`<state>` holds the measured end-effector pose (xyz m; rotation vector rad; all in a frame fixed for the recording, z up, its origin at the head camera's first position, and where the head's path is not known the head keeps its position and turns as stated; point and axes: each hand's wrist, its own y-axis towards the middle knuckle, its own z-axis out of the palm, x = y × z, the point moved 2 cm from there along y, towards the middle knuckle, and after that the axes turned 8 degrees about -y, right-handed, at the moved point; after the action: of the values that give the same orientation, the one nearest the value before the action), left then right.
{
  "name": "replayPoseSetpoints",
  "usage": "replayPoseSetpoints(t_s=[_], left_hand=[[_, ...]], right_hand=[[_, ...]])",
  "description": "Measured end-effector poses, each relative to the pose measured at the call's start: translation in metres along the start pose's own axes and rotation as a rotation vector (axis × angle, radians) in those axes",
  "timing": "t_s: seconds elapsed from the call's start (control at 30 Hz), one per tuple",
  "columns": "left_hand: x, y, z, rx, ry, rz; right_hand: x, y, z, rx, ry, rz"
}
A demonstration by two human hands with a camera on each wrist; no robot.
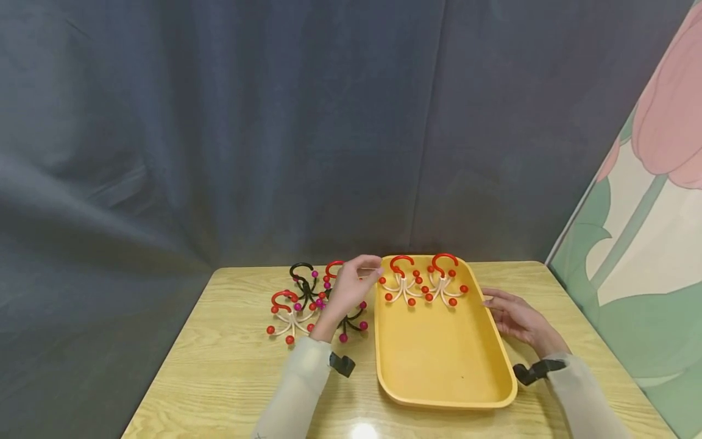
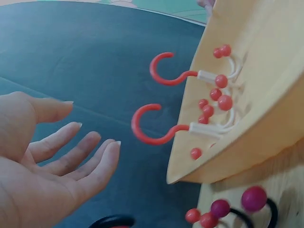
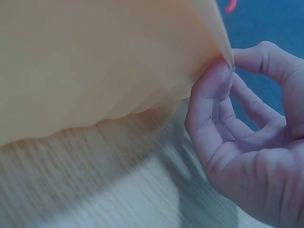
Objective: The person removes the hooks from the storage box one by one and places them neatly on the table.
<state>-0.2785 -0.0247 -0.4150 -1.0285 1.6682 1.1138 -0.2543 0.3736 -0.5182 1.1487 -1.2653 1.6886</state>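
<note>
Right wrist: yellow tray rim (image 3: 217, 28) inside right grip (image 3: 254, 147).

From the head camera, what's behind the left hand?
A red hook and black legs with magenta balls show past the left hand. Whatever lies directly behind it is covered, so their full shapes are unclear.

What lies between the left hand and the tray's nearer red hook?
Nothing: in the left wrist view, the stretch from the left hand to the nearer red hook is bare, with dark curtain behind.
</note>
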Motion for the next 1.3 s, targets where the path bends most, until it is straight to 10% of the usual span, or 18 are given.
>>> replayPoseSetpoints(t_s=[0.33, 1.3], left_hand=[[0.019, 0.021, 0.033, -0.114, -0.073, -0.122], [0.047, 0.049, 0.066, -0.312, -0.097, -0.082]], right_hand=[[-0.005, -0.002, -0.002, 0.038, 0.024, -0.016], [-0.004, 0.0, -0.001, 0.038, -0.009, -0.009]])
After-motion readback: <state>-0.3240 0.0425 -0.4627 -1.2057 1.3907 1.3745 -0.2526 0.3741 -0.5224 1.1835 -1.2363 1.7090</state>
